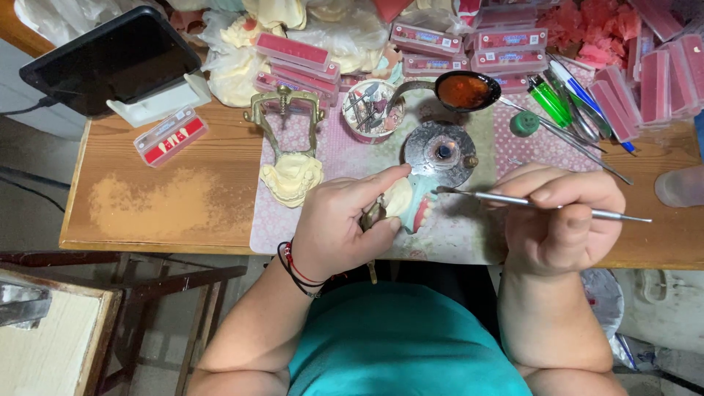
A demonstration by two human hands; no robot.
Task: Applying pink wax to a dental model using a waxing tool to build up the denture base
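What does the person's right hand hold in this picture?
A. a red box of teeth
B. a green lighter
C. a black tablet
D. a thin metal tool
D: the right hand grips a thin metal tool whose tip points toward the denture model held in the left hand.

Dark tablet screen [110,60] far left; flat red-pink boxes [506,40] stacked along table back.

I see a wooden worktop [169,213] at ten o'clock, a wooden chair [176,293] beneath, grey floor [29,220] at nine.
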